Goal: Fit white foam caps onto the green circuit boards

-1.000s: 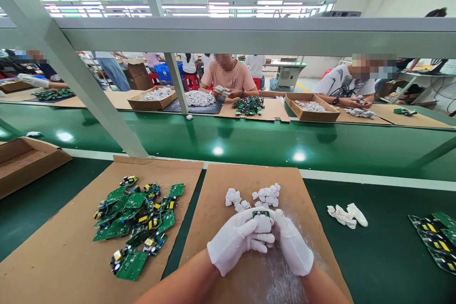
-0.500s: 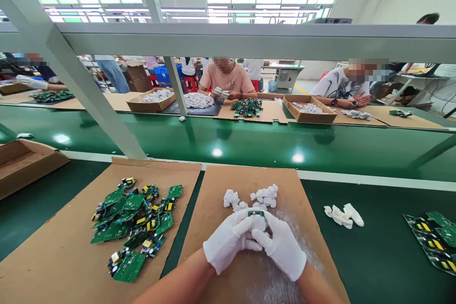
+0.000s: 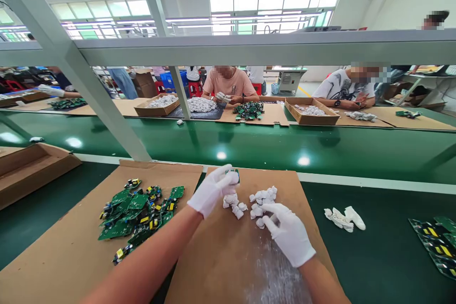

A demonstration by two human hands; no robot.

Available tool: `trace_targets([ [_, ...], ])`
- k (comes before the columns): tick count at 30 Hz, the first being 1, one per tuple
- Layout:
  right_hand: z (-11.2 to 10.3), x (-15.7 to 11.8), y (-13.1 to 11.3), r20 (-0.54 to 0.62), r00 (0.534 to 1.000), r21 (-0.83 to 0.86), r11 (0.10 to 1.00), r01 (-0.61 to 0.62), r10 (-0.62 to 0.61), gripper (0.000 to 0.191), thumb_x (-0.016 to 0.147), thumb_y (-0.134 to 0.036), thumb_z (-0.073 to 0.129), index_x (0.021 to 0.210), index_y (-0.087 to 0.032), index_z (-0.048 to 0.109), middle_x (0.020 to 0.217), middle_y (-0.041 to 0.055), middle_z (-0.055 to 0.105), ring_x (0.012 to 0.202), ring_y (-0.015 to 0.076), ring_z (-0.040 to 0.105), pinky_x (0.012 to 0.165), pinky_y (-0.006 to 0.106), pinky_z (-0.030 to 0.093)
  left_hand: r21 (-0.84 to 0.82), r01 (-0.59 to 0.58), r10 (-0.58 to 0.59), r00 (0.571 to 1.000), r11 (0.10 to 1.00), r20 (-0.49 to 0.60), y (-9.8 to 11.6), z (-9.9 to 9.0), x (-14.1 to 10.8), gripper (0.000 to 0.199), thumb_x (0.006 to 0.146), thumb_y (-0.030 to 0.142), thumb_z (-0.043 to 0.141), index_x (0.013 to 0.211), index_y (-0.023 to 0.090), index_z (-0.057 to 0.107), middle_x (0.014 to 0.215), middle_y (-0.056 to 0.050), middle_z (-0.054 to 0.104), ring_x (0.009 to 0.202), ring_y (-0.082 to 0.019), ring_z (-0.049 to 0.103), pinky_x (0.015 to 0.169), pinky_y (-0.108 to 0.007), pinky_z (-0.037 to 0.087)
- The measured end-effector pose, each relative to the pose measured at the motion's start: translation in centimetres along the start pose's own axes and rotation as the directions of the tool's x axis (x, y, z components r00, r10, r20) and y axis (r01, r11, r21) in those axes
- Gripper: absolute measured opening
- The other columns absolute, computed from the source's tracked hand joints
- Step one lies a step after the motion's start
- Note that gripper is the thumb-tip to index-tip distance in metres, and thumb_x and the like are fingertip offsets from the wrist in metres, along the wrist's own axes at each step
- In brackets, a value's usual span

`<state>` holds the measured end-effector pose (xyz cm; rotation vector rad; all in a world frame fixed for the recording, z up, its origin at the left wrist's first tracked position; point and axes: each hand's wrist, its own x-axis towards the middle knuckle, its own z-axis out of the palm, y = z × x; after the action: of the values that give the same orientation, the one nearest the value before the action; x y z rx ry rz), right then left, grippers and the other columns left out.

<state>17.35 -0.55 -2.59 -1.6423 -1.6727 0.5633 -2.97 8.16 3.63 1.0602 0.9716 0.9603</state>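
My left hand (image 3: 213,190), in a white glove, is raised at the far end of the cardboard sheet. Its fingers close on a small green circuit board (image 3: 233,172), mostly covered by the fingers. My right hand (image 3: 288,232), gloved too, reaches in from the right with thumb and forefinger apart. Its fingertips are at the edge of a cluster of white putty-like lumps (image 3: 264,195); one small lump (image 3: 260,223) lies by the thumb tip. Another group of white lumps (image 3: 235,206) sits below my left hand.
A heap of green circuit boards (image 3: 137,206) covers cardboard on the left. Crumpled white gloves (image 3: 344,219) and a panel of boards (image 3: 432,244) lie on the right. An empty-looking cardboard tray (image 3: 35,166) stands far left. Beyond a metal frame (image 3: 249,52), co-workers sit across the green belt (image 3: 256,145).
My hands were together around the board and white material. Now they are apart: the left has moved up and left with the board, the right is over at the white lumps.
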Motion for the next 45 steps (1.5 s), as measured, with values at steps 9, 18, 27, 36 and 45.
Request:
trace_targets([
  [9,1.6,-0.5,-0.6,0.053,0.997,-0.266,0.962,0.060,-0.047,0.009,0.072,-0.019,0.053,0.080,-0.023,0.056,0.083,0.0009,0.061,0.071,0.0173,0.057,0.065,0.028,0.044,0.507,-0.005,0.114,0.977,0.862,-0.183,-1.9,-2.5,11.9,0.047,0.078,0.033,0.057,0.118,0.009,0.048,0.103,-0.012,0.063,0.096,-0.019,0.059,0.091,-0.038,0.041],
  [18,1.3,-0.4,-0.6,0.129,0.987,-0.212,0.970,0.120,-0.094,0.026,0.073,-0.015,0.050,0.095,-0.025,0.057,0.095,0.0013,0.060,0.084,0.0182,0.056,0.075,0.029,0.042,0.761,0.091,0.231,0.924,0.643,-0.306,-2.6,-4.5,14.5,0.053,0.080,0.035,0.053,0.128,0.016,0.040,0.134,-0.015,0.040,0.125,-0.028,0.035,0.103,-0.050,0.022],
  [27,0.7,-0.7,-1.0,0.088,0.970,-0.427,0.871,0.244,-0.228,0.025,0.071,-0.007,0.045,0.079,-0.023,0.063,0.081,0.0052,0.061,0.081,0.0222,0.053,0.072,0.032,0.038,0.821,-0.129,0.307,0.950,0.557,-0.059,-1.8,-6.9,7.0,0.048,0.075,0.027,0.050,0.122,0.019,0.051,0.123,-0.004,0.055,0.114,-0.019,0.048,0.102,-0.031,0.032],
  [36,0.0,-0.3,-1.0,0.247,0.940,0.548,0.767,-0.335,0.234,0.022,0.070,-0.035,0.063,0.088,-0.022,0.063,0.063,-0.0007,0.058,0.051,0.0128,0.045,0.041,0.023,0.036,0.922,-0.004,0.136,0.989,0.388,-0.052,2.4,-15.7,-0.4,0.042,0.070,0.030,0.052,0.111,0.021,0.061,0.114,-0.002,0.063,0.107,-0.019,0.055,0.096,-0.027,0.037],
  [45,-1.0,0.5,0.3,0.546,0.808,0.836,-0.199,-0.511,0.223,0.029,0.079,-0.040,0.054,0.060,-0.019,0.049,0.054,-0.0044,0.042,0.038,0.0052,0.035,0.029,0.015,0.029,0.974,0.120,0.006,0.992,0.192,-0.123,1.9,-16.2,-1.6,0.029,0.067,0.037,0.063,0.089,0.019,0.067,0.109,-0.008,0.063,0.114,-0.025,0.048,0.100,-0.039,0.031],
])
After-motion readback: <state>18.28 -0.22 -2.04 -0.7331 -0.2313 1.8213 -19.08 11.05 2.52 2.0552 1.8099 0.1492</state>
